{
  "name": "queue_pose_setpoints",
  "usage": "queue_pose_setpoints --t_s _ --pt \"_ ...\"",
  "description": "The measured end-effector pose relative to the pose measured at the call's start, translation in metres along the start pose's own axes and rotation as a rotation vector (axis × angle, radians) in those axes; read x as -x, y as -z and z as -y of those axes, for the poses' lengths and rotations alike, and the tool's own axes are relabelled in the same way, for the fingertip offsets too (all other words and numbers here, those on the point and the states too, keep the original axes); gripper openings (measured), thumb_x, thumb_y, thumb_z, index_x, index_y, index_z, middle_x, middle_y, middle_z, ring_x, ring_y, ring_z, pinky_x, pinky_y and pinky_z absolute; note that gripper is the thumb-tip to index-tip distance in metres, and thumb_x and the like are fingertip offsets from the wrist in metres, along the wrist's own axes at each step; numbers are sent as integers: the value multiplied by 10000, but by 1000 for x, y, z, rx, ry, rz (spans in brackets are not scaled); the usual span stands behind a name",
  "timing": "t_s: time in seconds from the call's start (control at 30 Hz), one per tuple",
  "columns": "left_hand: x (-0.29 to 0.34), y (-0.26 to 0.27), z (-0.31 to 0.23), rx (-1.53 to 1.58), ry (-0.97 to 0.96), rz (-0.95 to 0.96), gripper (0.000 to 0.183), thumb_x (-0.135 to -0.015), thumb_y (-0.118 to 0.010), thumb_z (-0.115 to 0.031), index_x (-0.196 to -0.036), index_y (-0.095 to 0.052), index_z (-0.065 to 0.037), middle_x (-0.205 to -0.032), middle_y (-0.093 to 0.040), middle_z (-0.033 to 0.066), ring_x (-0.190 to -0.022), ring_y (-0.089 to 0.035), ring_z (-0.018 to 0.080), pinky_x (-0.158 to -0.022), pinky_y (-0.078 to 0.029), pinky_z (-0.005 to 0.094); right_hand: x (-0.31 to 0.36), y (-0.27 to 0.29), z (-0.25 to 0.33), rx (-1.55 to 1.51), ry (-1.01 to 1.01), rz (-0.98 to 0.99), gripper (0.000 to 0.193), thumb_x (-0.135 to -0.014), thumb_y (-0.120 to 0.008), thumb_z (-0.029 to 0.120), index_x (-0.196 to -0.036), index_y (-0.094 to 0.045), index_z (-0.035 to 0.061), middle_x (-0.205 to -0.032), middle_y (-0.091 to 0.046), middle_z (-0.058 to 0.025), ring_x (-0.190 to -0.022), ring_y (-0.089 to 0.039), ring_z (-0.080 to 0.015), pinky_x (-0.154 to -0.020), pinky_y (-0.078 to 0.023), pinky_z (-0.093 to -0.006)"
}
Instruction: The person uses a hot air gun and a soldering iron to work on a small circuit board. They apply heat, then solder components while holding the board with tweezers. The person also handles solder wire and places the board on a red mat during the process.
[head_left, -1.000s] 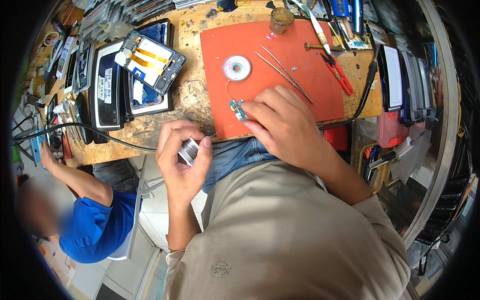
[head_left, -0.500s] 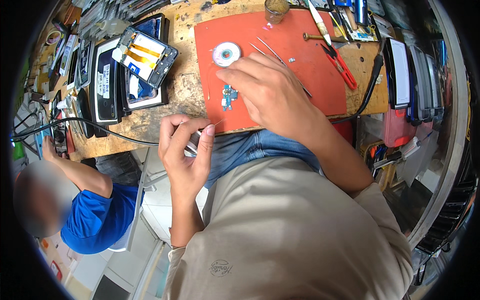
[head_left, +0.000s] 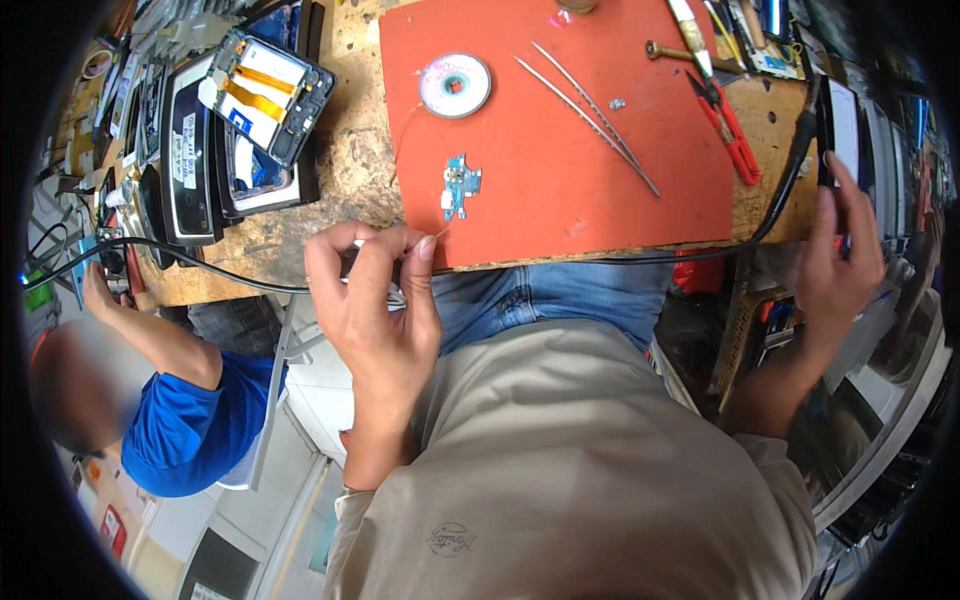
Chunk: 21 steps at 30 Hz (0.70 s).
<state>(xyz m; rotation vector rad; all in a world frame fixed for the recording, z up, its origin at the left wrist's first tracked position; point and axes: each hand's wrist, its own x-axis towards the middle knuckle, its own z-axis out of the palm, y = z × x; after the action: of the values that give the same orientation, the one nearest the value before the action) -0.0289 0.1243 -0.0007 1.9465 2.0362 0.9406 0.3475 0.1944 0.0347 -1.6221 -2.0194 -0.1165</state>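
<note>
My left hand [head_left: 375,290] is at the front edge of the red mat [head_left: 530,205], thumb and forefinger pinching a thin copper-coloured wire [head_left: 441,233]. Something whitish, mostly hidden by the fingers, sits in the same hand. Just beyond the wire's tip lies a small blue circuit board [head_left: 460,187]. Behind it rests a flat white spool [head_left: 455,85] with a fine strand trailing from its left side. Off the bench's right end, my right hand [head_left: 842,245] has its fingers stretched out beside a dark upright case with a white face [head_left: 845,120]. It appears to hold nothing.
Tweezers [head_left: 590,120], a small metal part [head_left: 617,103] and red-handled cutters [head_left: 735,135] lie rightward on the mat. An opened phone [head_left: 270,95] rests on boxes at left. Black cables [head_left: 790,170] cross the bench edge. A person in blue [head_left: 205,420] sits at left.
My right hand has left the mat's middle and swung far right, uncovering the tweezers. My left hand keeps its pinch on the wire near the board. The view has shifted slightly.
</note>
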Motion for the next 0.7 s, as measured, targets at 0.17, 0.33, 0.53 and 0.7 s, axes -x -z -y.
queue_pose_setpoints --t_s 0.17,0.33,0.53,0.7 --pt "-4 -1 -11 -140 37 29 106 -965 -830 -45 -1013 -754 12 -981 -581 117 -886 -601 271 -789 -494 367 13 4 -37 24 27 369 498 -1019 -606 -129 -1463 -727 63 -1040 -605 -133 -906 -626 -250 -804 -530 -312" --pt "-12 3 -16 -166 9 63 143 -967 -822 -59 -1065 -741 5 -986 -579 124 -851 -597 273 -773 -489 370 21 -13 -38 -45 61 273 472 -919 -618 -187 -1328 -737 15 -1073 -600 -144 -945 -656 -271 -805 -527 -318" --pt "-10 6 -14 -52 49 93 128 -925 -826 -68 -1022 -749 -37 -996 -564 129 -946 -562 316 -821 -444 429 27 -18 -41 -97 36 175 428 -895 -625 -190 -1263 -729 1 -1077 -602 -155 -951 -655 -272 -822 -526 -322" --pt "-3 -1 -5 -48 -3 55 111 -926 -834 -77 -994 -753 -44 -999 -580 130 -938 -565 309 -816 -445 422 32 -20 -41 -42 38 224 444 -886 -636 -194 -1276 -732 -7 -1059 -589 -156 -943 -644 -290 -849 -531 -343"
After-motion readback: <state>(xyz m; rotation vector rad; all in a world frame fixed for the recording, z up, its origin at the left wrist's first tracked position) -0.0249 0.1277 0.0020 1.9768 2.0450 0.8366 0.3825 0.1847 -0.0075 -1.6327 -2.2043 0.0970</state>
